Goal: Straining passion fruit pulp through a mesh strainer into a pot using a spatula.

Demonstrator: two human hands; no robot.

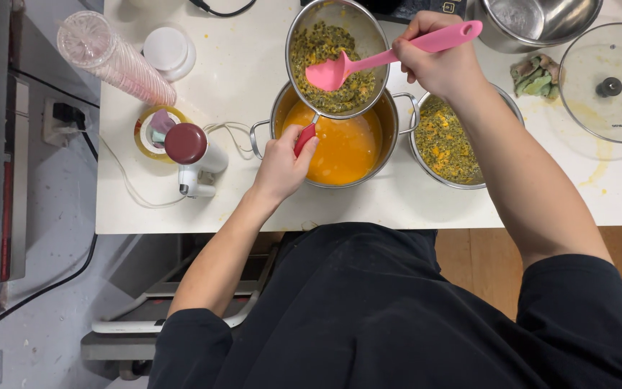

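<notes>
The left hand [280, 167] is clenched round the red handle [305, 139] of a round metal sieve [336, 57], holding it tilted over a steel pot [332, 137] of orange juice that stands near the middle of the worktop's [253, 209] front edge. The right hand [440, 61] grasps a pink spatula [390, 56], its blade lying in the seedy pulp inside the sieve. Just right of the pot, touching or nearly so, a steel bowl [448, 140] holds more seeds and yellow pulp.

Judging from how things lie, the sieve rests on one hand alone and reaches past the pot's far rim; a hard push with the spatula could tip it and send pulp onto the worktop, or seeds into the strained juice. The full pot sits close to the front edge, so a knock from the forearm might slop juice over.

At the left far corner lies a sleeve of clear plastic cups [113, 57] with a white lid [167, 50] beside it. Nearer the left edge stand a roll of yellowish tape [145, 137] and a small white device with a dark red cap [192, 155]. At the right far corner a glass lid [610, 83] bears a small printed mark, too small to tell; a crumpled green cloth [538, 75] and another steel bowl [541, 21] lie beside it
</notes>
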